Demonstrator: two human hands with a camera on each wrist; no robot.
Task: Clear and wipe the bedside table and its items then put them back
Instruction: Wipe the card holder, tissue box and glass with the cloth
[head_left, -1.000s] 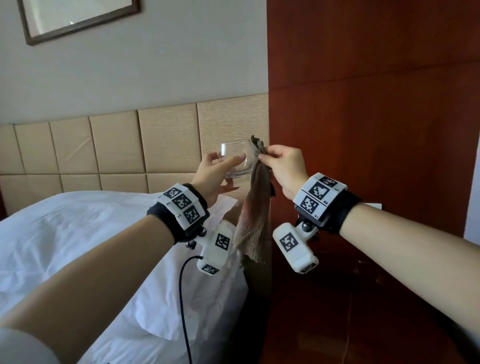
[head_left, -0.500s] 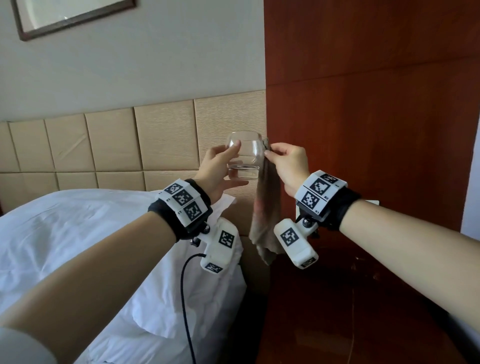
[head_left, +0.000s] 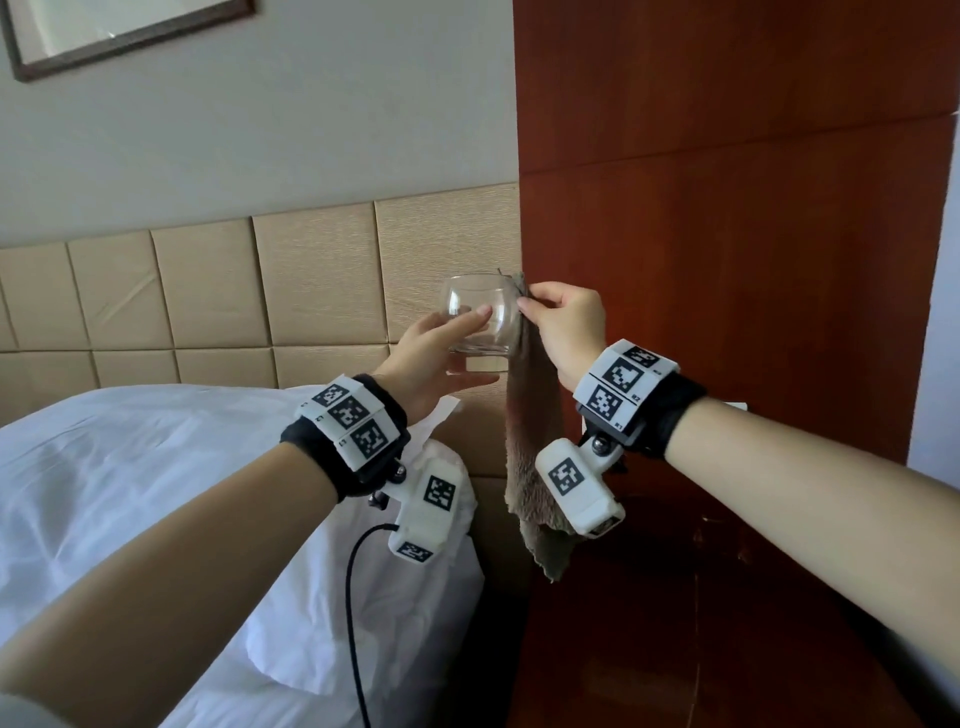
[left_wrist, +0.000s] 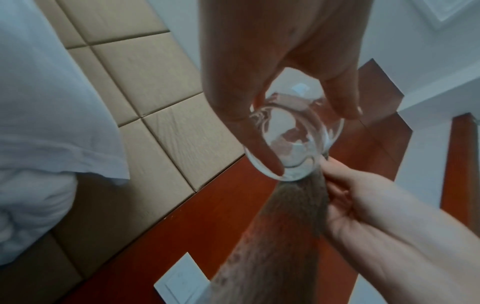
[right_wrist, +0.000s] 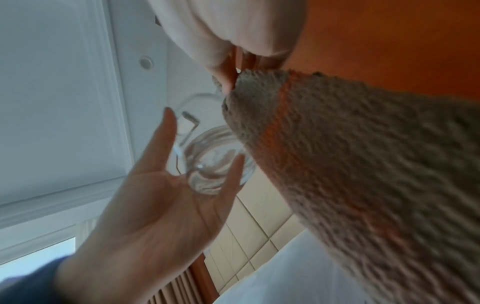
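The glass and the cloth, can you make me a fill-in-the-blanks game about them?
1. The left hand holds a clear ____.
2. The right hand pinches a brown ____ against the glass rim.
3. The cloth hangs ____ from the right hand.
4. Behind the glass is a padded headboard, next to a white ____.

Missing words: glass; cloth; down; bed

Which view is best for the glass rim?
Head: the glass shows side-on with its whole rim, left hand holding it, right hand pinching the cloth against its side. Left wrist shows only its base; right wrist shows it blurred, part-hidden by cloth.
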